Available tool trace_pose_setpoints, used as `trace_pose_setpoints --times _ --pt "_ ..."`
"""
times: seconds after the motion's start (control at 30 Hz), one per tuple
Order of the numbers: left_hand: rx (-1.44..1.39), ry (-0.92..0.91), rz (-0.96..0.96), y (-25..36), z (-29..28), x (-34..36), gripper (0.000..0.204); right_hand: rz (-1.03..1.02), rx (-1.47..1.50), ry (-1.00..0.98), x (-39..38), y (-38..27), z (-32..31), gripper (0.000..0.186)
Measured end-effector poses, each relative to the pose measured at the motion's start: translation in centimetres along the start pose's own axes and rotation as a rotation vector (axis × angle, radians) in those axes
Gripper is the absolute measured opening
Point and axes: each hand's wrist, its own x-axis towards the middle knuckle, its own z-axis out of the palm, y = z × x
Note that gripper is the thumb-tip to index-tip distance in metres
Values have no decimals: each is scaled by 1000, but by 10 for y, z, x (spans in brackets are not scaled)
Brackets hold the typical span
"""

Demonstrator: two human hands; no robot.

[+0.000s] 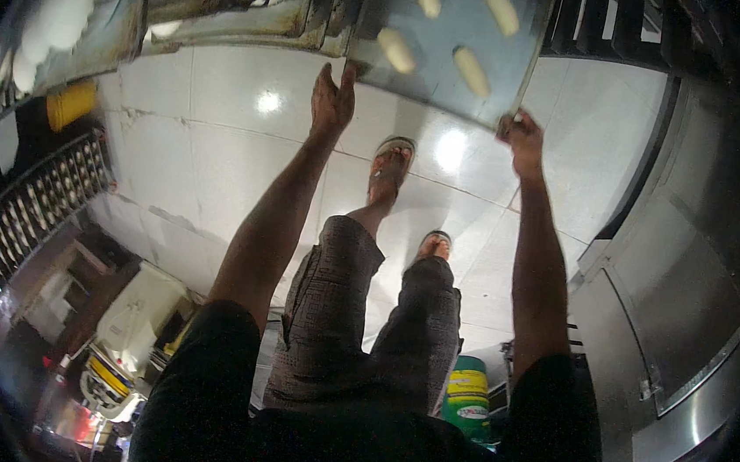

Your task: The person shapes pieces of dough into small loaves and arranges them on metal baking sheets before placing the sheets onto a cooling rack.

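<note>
I hold a flat metal baking tray (438,61) out in front of me, carrying several pale oblong dough pieces (472,71). My left hand (332,96) grips the tray's near left edge with fingers up against it. My right hand (521,139) is closed on the tray's near right corner. Below the tray I see my own legs and sandalled feet (390,167) on a white tiled floor (220,139).
More trays with pale dough lie on a rack at the upper left (73,3). A yellow tub (70,104) and a wire grid rack (28,210) sit at the left. A steel cabinet (691,285) stands at the right, a green container (468,402) behind my legs.
</note>
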Motion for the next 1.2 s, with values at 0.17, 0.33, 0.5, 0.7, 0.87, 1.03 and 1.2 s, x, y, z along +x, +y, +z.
trace_pose_setpoints --times 0.17,0.33,0.5,0.7,0.87,1.03,1.2 --pt "-110 -95 -176 -10 -27 -28 70 179 184 -216 -154 21 5 19" --pt "-24 19 -389 2 -98 -167 72 370 -8 -291 -293 -56 16 12" --pt "-150 105 -499 31 -159 -321 67 393 -241 -401 -409 -104 -32 18" --pt "-332 350 -684 54 -222 -541 63 340 -529 -590 -513 -184 -63 15" --pt "-543 721 -803 58 -237 -716 55 163 -726 -888 -543 -195 -55 19" --pt "-602 1080 -1018 40 -212 -876 45 0 -956 -1233 -613 -194 7 22" --pt "-721 1528 -1206 39 -170 -1063 43 -133 -1137 -1574 -717 -129 59 23"
